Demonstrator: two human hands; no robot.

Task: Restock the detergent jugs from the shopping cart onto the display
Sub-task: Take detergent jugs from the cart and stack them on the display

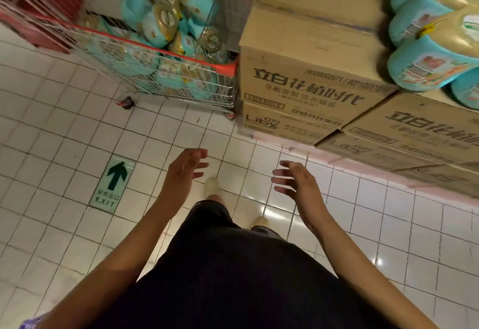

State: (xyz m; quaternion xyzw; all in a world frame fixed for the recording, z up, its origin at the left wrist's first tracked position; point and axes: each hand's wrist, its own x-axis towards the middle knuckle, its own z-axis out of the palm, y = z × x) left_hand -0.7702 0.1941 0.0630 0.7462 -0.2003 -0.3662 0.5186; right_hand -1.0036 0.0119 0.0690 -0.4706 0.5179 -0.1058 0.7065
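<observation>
A wire shopping cart point(228, 68) with a red rim stands at the upper left and holds several turquoise detergent jugs point(158, 26) with gold caps. More turquoise jugs point(425, 67) are stacked on the display of cardboard boxes point(311, 51) at the upper right. My left hand point(188, 165) and my right hand point(295, 181) hang over the tiled floor below the cart and boxes, both empty with fingers spread and relaxed, palms facing each other.
White floor tiles stretch around me, with a green EXIT arrow sticker point(114, 183) at the left. The cart sits tight against the left side of the box stack. My legs and light shoes point(212, 186) are below my hands.
</observation>
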